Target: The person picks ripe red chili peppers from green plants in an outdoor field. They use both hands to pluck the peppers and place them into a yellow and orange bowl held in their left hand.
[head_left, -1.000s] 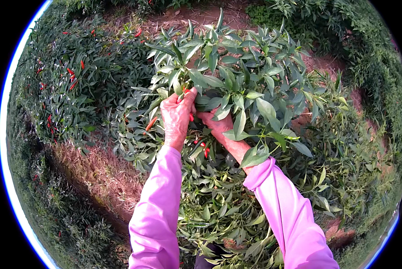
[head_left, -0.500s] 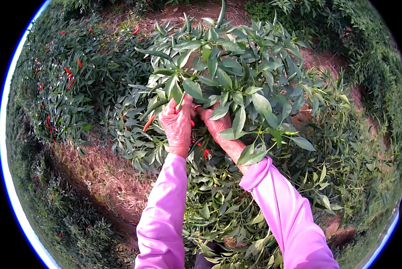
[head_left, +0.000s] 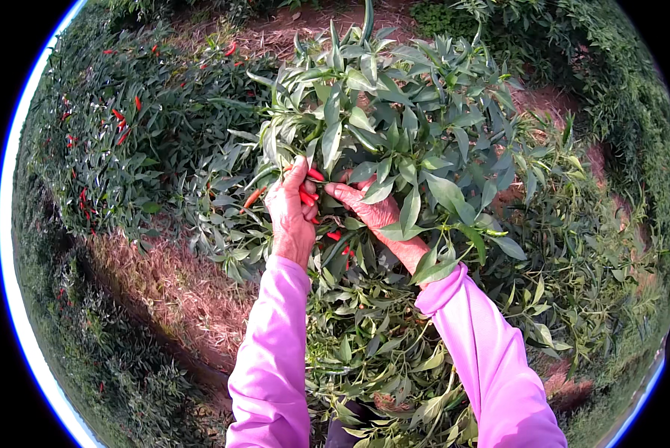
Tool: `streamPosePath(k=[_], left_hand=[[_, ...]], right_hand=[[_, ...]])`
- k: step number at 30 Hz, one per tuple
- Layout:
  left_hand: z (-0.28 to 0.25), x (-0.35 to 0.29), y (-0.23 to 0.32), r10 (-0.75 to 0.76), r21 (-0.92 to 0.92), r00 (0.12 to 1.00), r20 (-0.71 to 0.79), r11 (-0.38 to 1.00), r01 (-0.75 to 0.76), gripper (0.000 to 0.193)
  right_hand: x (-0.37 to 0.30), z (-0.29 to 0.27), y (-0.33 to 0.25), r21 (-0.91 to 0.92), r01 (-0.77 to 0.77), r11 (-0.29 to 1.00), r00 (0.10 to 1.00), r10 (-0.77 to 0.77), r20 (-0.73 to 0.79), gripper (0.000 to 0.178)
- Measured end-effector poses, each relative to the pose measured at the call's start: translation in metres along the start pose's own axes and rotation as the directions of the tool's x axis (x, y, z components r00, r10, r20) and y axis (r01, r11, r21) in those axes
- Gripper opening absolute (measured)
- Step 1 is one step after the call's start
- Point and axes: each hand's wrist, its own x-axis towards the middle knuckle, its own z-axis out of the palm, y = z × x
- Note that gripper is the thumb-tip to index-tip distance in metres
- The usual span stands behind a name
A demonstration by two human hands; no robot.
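Among the leaves of a chili plant (head_left: 425, 160), my left hand (head_left: 290, 220) is closed around several red chili peppers (head_left: 307, 198), which poke out between thumb and fingers. To its right, my right hand (head_left: 372, 213) reaches into the foliage with thumb and forefinger drawn together. Leaves cover part of that hand, and whatever it grips is hidden. An orange-red chili (head_left: 253, 197) hangs just left of my left hand. Below and between the hands, more red chilies (head_left: 334, 235) show among the stems. Green chilies (head_left: 368, 22) point upward at the top of the plant.
Neighbouring chili plants (head_left: 118, 172) with scattered red fruit grow at the left. Dense green plants (head_left: 604, 82) line the right. Straw-strewn reddish soil (head_left: 178, 291) runs between the rows. Leafy branches (head_left: 380, 321) spread beneath my forearms.
My hands have drawn slightly apart, and my left hand has turned so the red chilies in it show. The plant's upper leaves and branches have swung to the right.
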Motion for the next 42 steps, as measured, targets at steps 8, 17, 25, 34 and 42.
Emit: streamPosePath(k=[8, 17, 25, 34, 42], left_hand=[[0.008, -0.010, -0.013, 0.328, 0.265, 0.939, 0.104, 0.901, -0.344, 0.018], [0.009, -0.027, 0.006, 0.737, 0.653, 0.465, 0.490, 0.043, -0.756, 0.014], [-0.046, -0.070, 0.031, 0.189, 0.184, 0.982, 0.022, 0.964, -0.190, 0.031], [-0.062, -0.080, -0.039, 0.344, 0.827, 0.805, 0.483, 0.122, -0.549, 0.056], [-0.043, -0.044, -0.039, 0.352, 0.673, 0.578, 0.737, -0.299, -0.676, 0.025]], right_hand=[[0.002, 0.007, 0.002, -0.493, 0.362, 0.791, 0.899, -0.437, -0.040, 0.016], [0.002, 0.003, 0.022, 0.141, 0.030, 0.990, 0.973, 0.003, -0.230, 0.022], [-0.021, -0.018, 0.004, -0.138, 0.138, 0.981, 0.859, -0.188, -0.477, 0.017], [-0.086, -0.006, 0.008, 0.072, -0.063, 0.995, 0.948, 0.083, -0.308, 0.010], [-0.065, -0.005, 0.026, -0.541, -0.009, 0.841, 0.977, -0.107, -0.183, 0.022]])
